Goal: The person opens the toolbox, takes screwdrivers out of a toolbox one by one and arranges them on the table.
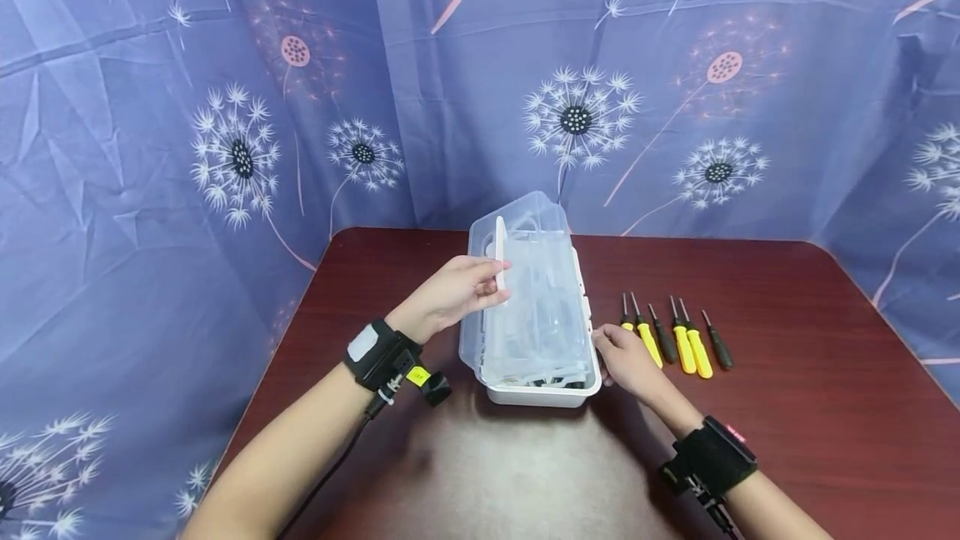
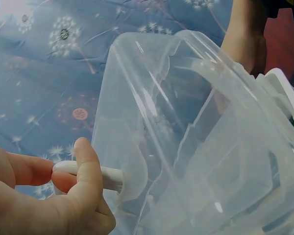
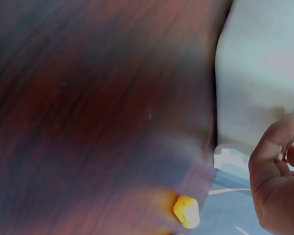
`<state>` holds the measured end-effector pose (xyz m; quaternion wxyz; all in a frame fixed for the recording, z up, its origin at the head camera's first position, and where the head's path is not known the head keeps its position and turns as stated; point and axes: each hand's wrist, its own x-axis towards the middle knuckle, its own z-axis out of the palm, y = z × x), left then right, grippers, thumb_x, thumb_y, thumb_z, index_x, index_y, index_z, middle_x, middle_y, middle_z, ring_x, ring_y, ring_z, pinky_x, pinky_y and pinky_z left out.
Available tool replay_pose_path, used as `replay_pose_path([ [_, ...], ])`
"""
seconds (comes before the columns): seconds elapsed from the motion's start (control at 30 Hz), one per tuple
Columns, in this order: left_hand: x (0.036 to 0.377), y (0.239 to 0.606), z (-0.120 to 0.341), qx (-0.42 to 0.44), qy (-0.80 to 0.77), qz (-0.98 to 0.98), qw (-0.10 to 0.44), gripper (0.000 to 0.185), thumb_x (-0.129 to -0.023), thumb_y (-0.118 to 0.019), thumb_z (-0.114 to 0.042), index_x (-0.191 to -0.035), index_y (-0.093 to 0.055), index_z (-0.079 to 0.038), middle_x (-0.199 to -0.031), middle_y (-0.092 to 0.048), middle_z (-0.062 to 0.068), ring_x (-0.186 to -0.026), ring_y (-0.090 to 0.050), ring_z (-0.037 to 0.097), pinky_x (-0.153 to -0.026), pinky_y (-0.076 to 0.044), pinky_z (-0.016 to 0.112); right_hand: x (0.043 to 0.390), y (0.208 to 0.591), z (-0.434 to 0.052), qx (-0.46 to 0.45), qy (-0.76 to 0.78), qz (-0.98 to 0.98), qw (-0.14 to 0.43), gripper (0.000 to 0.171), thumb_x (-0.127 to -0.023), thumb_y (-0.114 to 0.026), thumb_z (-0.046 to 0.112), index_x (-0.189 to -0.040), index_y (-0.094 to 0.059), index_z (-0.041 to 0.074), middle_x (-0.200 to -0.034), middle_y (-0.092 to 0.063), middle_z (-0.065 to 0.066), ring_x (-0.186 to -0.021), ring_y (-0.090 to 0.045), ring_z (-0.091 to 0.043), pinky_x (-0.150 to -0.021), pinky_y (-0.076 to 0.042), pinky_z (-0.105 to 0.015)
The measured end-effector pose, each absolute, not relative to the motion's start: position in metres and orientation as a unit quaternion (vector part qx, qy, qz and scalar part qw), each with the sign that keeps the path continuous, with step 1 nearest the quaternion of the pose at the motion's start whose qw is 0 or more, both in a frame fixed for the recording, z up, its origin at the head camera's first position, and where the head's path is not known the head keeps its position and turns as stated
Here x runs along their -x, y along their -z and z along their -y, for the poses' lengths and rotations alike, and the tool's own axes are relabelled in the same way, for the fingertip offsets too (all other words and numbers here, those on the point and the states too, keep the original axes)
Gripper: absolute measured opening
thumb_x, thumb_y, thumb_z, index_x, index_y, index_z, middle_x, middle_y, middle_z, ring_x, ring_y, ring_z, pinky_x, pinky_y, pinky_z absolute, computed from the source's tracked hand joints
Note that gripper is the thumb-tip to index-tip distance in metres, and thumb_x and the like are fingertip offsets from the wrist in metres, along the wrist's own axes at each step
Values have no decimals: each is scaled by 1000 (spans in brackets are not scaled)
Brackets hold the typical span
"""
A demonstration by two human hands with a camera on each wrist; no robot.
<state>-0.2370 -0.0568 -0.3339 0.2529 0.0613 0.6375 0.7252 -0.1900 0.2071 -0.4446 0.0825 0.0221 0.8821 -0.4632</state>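
Observation:
A plastic storage box with a white base (image 1: 542,397) and a clear lid (image 1: 542,269) stands on the table. The lid is tilted up, its white handle (image 1: 500,244) on the left side. My left hand (image 1: 459,294) pinches that handle (image 2: 112,178) between thumb and fingers, as the left wrist view also shows. At the box's right rim is my right hand (image 1: 630,363), fingers curled at the edge. In the right wrist view its thumb (image 3: 284,129) lies against the white side wall (image 3: 255,73). Through the cloudy lid, the contents show only faintly.
Several screwdrivers lie in a row right of the box, some with yellow handles (image 1: 699,354) and some with black handles (image 1: 720,350). A blue curtain (image 1: 465,107) with dandelion prints hangs behind the dark red table (image 1: 810,315) and along its left side.

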Motion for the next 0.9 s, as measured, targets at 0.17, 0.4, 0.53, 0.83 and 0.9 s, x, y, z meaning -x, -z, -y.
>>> replay_pose_path([
  [0.17,239,336,42,-62,-721,-640,258,16,-98,-42,-2,-99,-57,5,-81,-45,-3,-62,-41,4,-107,-44,41,190,444,-209,-16,476,-875,88,32,-102,-34,16,-95,-57,-5,-61,-55,-9,-48,-52,-13,-51,-51,-32],
  [0.4,242,340,29,-62,-713,-637,288,32,-99,-41,-2,-67,-41,-5,-111,-48,8,-79,-46,6,-105,-46,39,191,447,-207,-16,487,-869,89,33,-101,-32,16,-91,-56,-4,-57,-51,-2,-48,-51,-13,-50,-50,-32],
  [0.53,241,343,28,-55,-711,-638,292,30,-100,-39,-2,-70,-41,-4,-123,-46,12,-67,-40,6,-106,-45,39,191,449,-204,-25,488,-868,87,33,-101,-33,17,-92,-57,-3,-57,-51,0,-49,-52,-14,-50,-50,-32],
  [0.83,239,349,9,-62,-679,-672,289,34,-101,-39,-6,-68,-36,-8,-82,-40,1,-88,-61,12,-100,-49,32,189,446,-204,-33,489,-868,77,33,-102,-33,18,-96,-58,-4,-62,-54,-2,-51,-52,-15,-51,-51,-35],
  [0.9,238,351,6,-59,-674,-676,291,35,-102,-38,-6,-67,-36,-8,-95,-46,6,-112,-64,24,-100,-49,32,188,445,-204,-34,491,-867,80,33,-102,-32,17,-97,-58,-4,-62,-54,-1,-50,-52,-15,-51,-51,-35],
])
